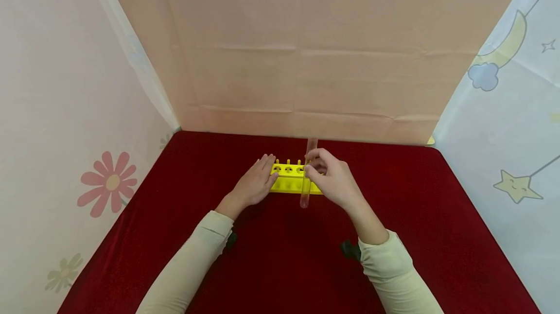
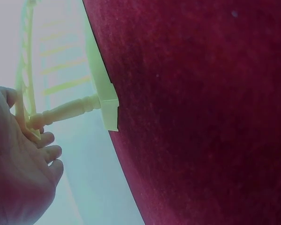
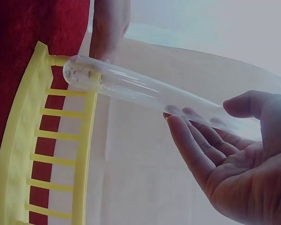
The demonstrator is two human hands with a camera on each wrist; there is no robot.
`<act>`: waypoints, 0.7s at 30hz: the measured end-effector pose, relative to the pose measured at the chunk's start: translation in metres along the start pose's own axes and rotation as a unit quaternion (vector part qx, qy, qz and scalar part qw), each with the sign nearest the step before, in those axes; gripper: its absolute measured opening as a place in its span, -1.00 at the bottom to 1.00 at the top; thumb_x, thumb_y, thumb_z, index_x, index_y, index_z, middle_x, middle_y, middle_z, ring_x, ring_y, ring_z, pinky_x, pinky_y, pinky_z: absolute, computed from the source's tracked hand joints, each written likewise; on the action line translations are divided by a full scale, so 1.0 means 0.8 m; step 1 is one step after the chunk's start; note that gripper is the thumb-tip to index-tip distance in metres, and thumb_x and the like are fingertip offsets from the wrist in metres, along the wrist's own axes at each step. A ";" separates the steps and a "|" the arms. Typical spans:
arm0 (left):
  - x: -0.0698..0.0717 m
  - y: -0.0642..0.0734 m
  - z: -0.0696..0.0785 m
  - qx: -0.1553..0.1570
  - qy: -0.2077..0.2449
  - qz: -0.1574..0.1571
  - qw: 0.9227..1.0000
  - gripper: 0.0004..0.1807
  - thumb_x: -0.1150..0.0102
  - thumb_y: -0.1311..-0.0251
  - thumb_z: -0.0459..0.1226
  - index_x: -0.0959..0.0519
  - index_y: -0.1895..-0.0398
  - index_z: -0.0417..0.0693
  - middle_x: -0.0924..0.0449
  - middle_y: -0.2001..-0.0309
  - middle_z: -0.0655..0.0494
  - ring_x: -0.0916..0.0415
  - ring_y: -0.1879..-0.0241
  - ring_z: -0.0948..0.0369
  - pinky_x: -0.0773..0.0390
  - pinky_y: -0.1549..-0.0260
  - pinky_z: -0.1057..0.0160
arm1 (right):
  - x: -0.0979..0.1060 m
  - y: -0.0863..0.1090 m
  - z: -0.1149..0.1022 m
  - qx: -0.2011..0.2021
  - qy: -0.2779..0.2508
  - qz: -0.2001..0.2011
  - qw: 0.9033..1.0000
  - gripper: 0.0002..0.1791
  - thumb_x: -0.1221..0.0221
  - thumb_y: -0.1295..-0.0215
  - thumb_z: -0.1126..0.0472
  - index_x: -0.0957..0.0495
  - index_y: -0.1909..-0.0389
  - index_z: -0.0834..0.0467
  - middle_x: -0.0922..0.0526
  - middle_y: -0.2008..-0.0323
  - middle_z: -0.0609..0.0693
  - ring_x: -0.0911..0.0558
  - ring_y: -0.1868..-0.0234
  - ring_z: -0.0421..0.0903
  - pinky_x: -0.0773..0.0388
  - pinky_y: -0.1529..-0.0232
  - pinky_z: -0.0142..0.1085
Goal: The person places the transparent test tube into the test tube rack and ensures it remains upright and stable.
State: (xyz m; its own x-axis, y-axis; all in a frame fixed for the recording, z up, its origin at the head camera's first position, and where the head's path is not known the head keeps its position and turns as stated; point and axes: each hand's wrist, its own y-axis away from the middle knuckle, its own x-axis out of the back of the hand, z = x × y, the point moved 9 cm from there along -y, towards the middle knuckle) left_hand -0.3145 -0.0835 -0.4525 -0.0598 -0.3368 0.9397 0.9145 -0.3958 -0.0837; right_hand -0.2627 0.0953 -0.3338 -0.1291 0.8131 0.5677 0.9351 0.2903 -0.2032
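Observation:
A yellow test tube rack [image 1: 288,185] with a row of round holes and short pegs stands on the red cloth. My left hand [image 1: 258,180] holds its left end; the left wrist view shows thumb and fingers about the upper plate beside the end post [image 2: 68,111]. Between thumb and fingertips, my right hand [image 1: 334,178] pinches a clear test tube [image 1: 305,200]. The tube is tilted in front of the rack, its rounded end down. Small drops or specks show inside that end [image 3: 77,72] in the right wrist view. The rack's right part is hidden behind my right hand.
Dark red cloth [image 1: 280,265] covers the table. A tan sheet [image 1: 297,61] hangs behind it, with pale printed sheets [image 1: 43,110] at either side. Dark wrist straps [image 1: 350,250] show under the sleeves.

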 end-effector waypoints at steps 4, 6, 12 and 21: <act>0.001 0.001 -0.001 0.003 0.006 0.000 1.000 -0.33 0.33 -0.61 -0.03 0.03 -0.63 -0.15 0.03 -0.62 -0.04 0.14 -0.61 0.07 0.08 -0.56 0.10 | 0.004 -0.005 -0.004 0.003 -0.001 0.011 1.000 -0.75 -0.20 -0.42 0.17 -0.52 -0.06 0.11 -0.77 0.16 0.06 -0.76 0.14 -0.06 -0.66 0.05 -0.06; 0.002 0.001 -0.001 0.003 0.004 0.001 1.000 -0.33 0.34 -0.61 -0.04 0.03 -0.63 -0.14 0.03 -0.62 -0.03 0.14 -0.61 0.08 0.08 -0.56 0.11 | 0.007 -0.008 -0.006 0.006 -0.006 0.015 1.000 -0.74 -0.20 -0.42 0.17 -0.52 -0.07 0.11 -0.76 0.17 0.05 -0.75 0.15 -0.06 -0.66 0.06 -0.08; 0.002 0.002 -0.001 0.006 -0.002 0.003 1.000 -0.34 0.40 -0.61 -0.04 0.04 -0.64 -0.12 0.05 -0.63 -0.01 0.15 -0.61 0.09 0.09 -0.56 0.13 | 0.011 -0.015 -0.014 0.025 -0.025 0.028 0.999 -0.72 -0.19 -0.45 0.16 -0.51 -0.10 0.15 -0.76 0.19 0.06 -0.75 0.14 0.04 -0.67 0.04 -0.06; 0.003 0.003 -0.002 0.011 0.007 0.010 1.000 -0.35 0.42 -0.59 -0.05 0.04 -0.64 -0.09 0.07 -0.63 0.03 0.18 -0.62 0.11 0.10 -0.56 0.13 | 0.010 -0.022 -0.017 0.036 -0.035 0.044 0.998 -0.73 -0.19 -0.44 0.18 -0.52 -0.09 0.14 -0.76 0.21 0.06 -0.74 0.19 0.00 -0.65 0.07 -0.09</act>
State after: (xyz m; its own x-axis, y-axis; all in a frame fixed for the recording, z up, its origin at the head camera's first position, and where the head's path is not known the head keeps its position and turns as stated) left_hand -0.3131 -0.0866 -0.4511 -0.0478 -0.3570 0.9329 0.9244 -0.3696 -0.0941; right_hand -0.2753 0.0899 -0.3144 -0.0719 0.8694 0.4889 0.9177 0.2497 -0.3091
